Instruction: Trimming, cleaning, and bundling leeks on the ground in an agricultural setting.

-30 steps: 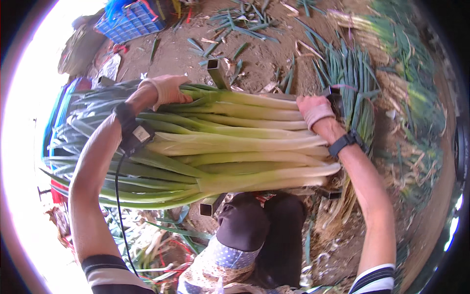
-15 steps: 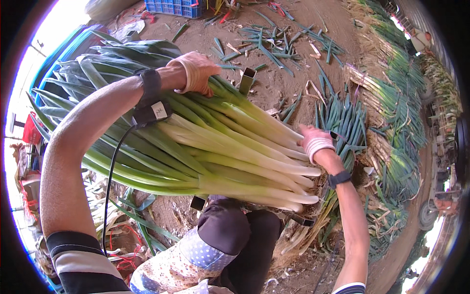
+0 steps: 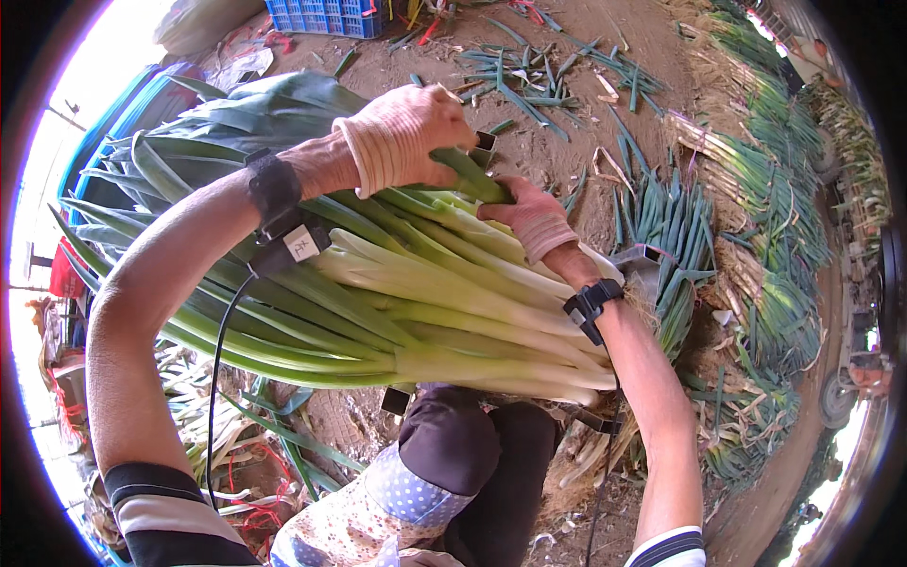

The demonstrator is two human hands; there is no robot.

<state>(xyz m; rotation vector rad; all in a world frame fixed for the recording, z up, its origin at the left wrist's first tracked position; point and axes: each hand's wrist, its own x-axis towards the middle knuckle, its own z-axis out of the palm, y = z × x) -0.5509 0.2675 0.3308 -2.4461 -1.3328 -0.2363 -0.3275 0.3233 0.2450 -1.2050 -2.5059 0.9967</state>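
A big pile of green onions (image 3: 453, 312), with thick white stalks to the right and broad dark-green leaves to the left, lies across my lap area on a metal frame. At its far edge my left hand (image 3: 406, 137), in a pale striped glove, is closed round one end of a green onion leaf (image 3: 472, 177). Close beside it, my right hand (image 3: 532, 217), also gloved, grips the same leaf's other end. This short green piece spans the gap between both hands, above the pile. Square metal posts (image 3: 485, 148) of the frame stick out around the bundle.
Bundles of green onions (image 3: 756, 170) line the ground along the right. Cut leaves (image 3: 534, 76) litter the dirt floor ahead. A blue crate (image 3: 326, 17) stands at the far side. Cables run from both wrist straps. My knees (image 3: 449, 439) are just below the pile.
My right hand has moved from the white stalk ends up and left to my left hand. Both hands now hold a green leaf. My left hand has risen and shifted slightly right.
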